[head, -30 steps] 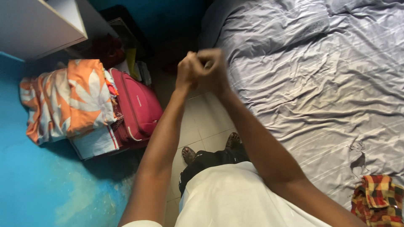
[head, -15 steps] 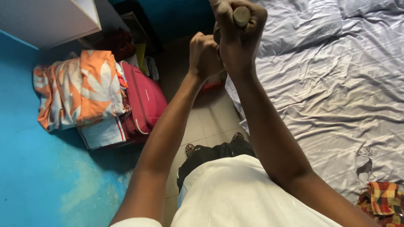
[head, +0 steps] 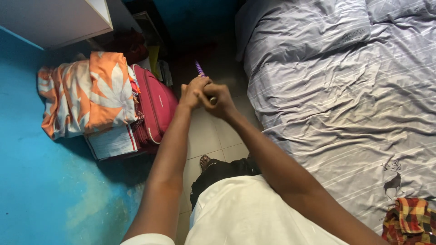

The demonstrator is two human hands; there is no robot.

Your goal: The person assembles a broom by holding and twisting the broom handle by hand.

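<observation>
Both my hands are clasped together on a thin stick (head: 200,69) with a purple striped shaft that points away from me toward the dark floor; its pale round butt end shows by my right thumb. My left hand (head: 192,92) wraps the stick on the left, and my right hand (head: 221,102) closes over it just behind, touching the left. They hover above the tiled floor (head: 206,136), between the red suitcase (head: 156,106) and the bed (head: 345,95). The rest of the stick is hidden.
A grey striped sheet covers the bed, with a pillow (head: 309,31) at its head and a plaid cloth (head: 408,220) at the near corner. An orange-and-white floral cloth (head: 86,93) lies on bags by the blue wall (head: 41,190). A white cabinet (head: 54,18) stands at top left.
My hands dropped from high and close to the camera down to arm's length over the floor. The stick's purple end now shows beyond them.
</observation>
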